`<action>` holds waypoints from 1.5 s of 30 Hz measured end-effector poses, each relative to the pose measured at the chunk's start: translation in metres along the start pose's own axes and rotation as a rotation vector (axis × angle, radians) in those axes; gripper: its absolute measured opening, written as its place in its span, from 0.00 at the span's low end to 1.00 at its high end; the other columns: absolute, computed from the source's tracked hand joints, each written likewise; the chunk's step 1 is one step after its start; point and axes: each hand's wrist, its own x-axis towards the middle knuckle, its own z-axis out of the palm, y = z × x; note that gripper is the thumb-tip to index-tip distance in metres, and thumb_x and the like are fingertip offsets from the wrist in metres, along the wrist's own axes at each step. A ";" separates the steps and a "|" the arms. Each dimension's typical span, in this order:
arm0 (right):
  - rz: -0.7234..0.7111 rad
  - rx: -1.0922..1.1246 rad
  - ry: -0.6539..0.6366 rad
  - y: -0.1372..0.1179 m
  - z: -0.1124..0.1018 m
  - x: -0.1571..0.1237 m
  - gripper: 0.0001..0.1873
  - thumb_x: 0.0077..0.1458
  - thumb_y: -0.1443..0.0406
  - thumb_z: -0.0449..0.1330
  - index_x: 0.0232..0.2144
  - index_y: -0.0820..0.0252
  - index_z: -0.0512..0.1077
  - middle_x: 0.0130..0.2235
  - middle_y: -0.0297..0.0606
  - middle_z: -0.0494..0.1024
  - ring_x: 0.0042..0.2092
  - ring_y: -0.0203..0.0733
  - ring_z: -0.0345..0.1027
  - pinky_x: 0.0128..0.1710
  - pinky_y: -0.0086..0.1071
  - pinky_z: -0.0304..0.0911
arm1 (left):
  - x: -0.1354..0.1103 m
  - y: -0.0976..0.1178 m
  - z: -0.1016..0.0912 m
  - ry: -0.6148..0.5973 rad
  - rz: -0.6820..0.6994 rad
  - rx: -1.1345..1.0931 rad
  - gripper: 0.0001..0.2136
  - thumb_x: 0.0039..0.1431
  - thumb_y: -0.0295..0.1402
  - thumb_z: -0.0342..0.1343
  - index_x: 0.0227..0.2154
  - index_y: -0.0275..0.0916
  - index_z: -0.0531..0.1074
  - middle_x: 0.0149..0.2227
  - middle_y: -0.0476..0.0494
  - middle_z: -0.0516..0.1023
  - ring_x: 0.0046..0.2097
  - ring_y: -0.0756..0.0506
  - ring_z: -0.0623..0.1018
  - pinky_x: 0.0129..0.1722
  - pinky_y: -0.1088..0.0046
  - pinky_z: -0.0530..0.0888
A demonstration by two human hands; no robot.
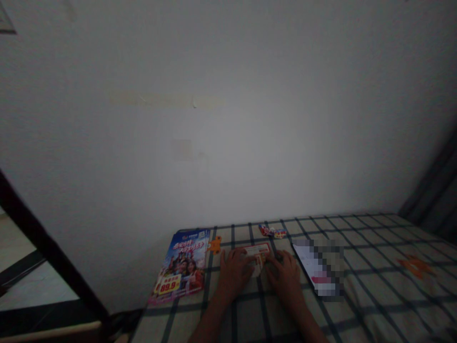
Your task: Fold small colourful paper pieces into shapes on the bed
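Observation:
Both hands rest on a checked cloth surface [357, 295] near the wall. My left hand [233, 274] lies flat with fingers stretched out, pressing on a small red-and-white printed paper [259, 253]. My right hand [285, 276] covers the paper's right part, its fingers curled over the edge. The paper looks partly folded under the hands; most of it is hidden.
A colourful flyer [182, 267] with a yellow price tag lies left of the hands. A small orange piece [214, 245] and a scrap of red printed paper [272, 231] sit near the wall. A blurred rectangular sheet [321, 271] lies right. A dark frame [43, 247] stands at left.

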 end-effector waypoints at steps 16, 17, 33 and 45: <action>0.024 0.037 -0.023 -0.004 -0.002 0.003 0.11 0.58 0.59 0.61 0.43 0.40 0.78 0.54 0.40 0.70 0.61 0.55 0.56 0.56 0.49 0.58 | 0.000 0.002 -0.001 -0.023 -0.016 0.010 0.16 0.66 0.46 0.51 0.55 0.66 0.69 0.59 0.51 0.70 0.62 0.39 0.65 0.65 0.37 0.47; 0.036 0.039 -0.029 -0.006 -0.003 0.004 0.10 0.57 0.58 0.61 0.42 0.40 0.79 0.54 0.40 0.70 0.60 0.55 0.57 0.55 0.48 0.58 | 0.000 0.003 -0.003 -0.025 -0.018 0.012 0.16 0.66 0.46 0.51 0.55 0.66 0.69 0.59 0.52 0.70 0.62 0.39 0.65 0.65 0.37 0.47; -0.045 -0.057 -0.047 -0.012 -0.003 0.012 0.11 0.56 0.58 0.61 0.42 0.50 0.76 0.51 0.42 0.74 0.61 0.56 0.57 0.53 0.46 0.58 | 0.000 0.002 -0.004 -0.023 -0.004 0.014 0.16 0.66 0.45 0.52 0.55 0.66 0.69 0.59 0.52 0.70 0.60 0.38 0.66 0.64 0.37 0.48; 0.023 -0.100 -0.006 0.006 -0.003 0.039 0.11 0.60 0.58 0.57 0.41 0.54 0.75 0.48 0.44 0.73 0.53 0.52 0.63 0.48 0.41 0.60 | 0.002 0.000 -0.001 -0.062 -0.017 -0.024 0.18 0.64 0.43 0.55 0.56 0.65 0.68 0.60 0.51 0.68 0.62 0.38 0.64 0.65 0.36 0.44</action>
